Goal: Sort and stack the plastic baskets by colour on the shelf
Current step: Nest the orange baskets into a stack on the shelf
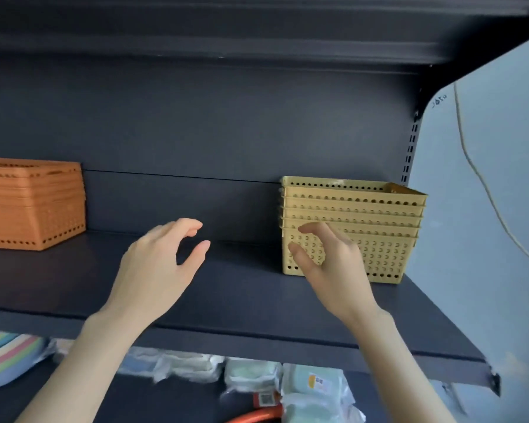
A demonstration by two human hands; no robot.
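Two basket stacks, orange stack [32, 206], yellow stack [367, 221] of five, two hands

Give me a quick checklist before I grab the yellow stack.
1. Both hands free: ok, left hand and right hand are open and hold nothing.
2. Yellow stack nested evenly: ok, rims line up.
3. Yellow kept apart from the orange stack: ok, bare shelf lies between them.
4. Right hand touching the yellow stack: cannot tell, it sits in front of it.
5. Stray colours mixed into either stack: cannot tell, inner baskets are hidden.
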